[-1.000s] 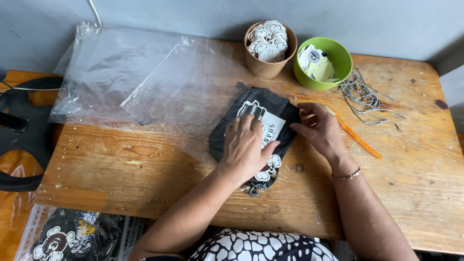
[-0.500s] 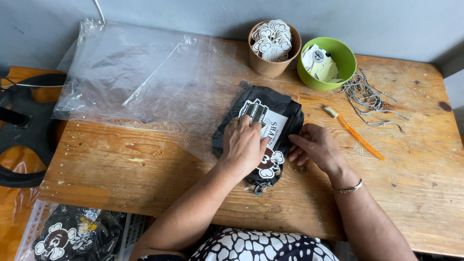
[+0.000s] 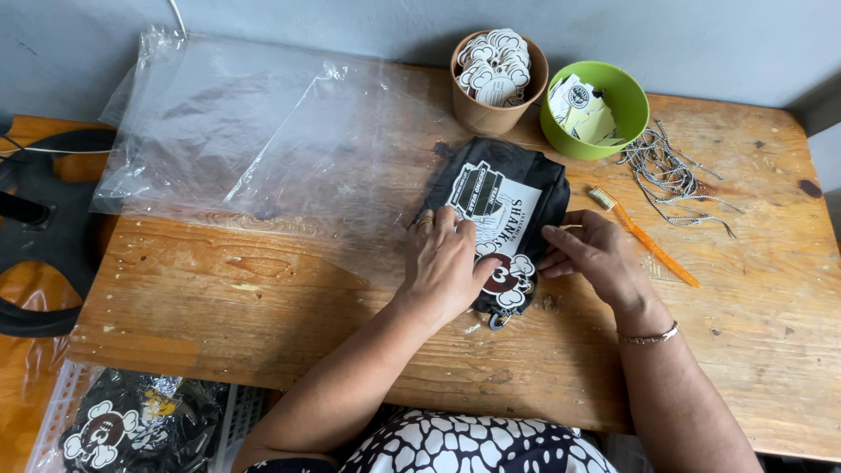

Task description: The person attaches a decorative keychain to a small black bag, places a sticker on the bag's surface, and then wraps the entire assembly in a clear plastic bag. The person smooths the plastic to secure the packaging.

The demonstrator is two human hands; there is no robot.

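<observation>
Since the earlier frame, right hand (image 3: 594,256) has slid down the right edge of the folded black garment (image 3: 506,219), from its upper corner to beside its lower half; left hand (image 3: 448,263) has stayed pressed on it.

Garment lies on the wooden table (image 3: 263,307), just below the brown cup and green bowl. Left hand hides the garment's lower left part; the white printed panel and cartoon print show only partly. A small item at the garment's bottom edge is too small to identify.

Left forearm comes up from the lower frame edge, palm down, fingers spread flat on the cloth; not grasping. Right forearm enters from lower right, a bracelet (image 3: 648,335) at the wrist. Right fingers are loosely curled, tips at the garment's right edge; whether they pinch anything cannot be told.

Left of the garment: clear plastic bag (image 3: 254,140), its edge overlapping the cloth. Above it: brown cup (image 3: 497,83) of round tags, green bowl (image 3: 604,109) of paper tags. Right of it: orange toothbrush (image 3: 646,238), then a tangle of strings (image 3: 670,171).
</observation>
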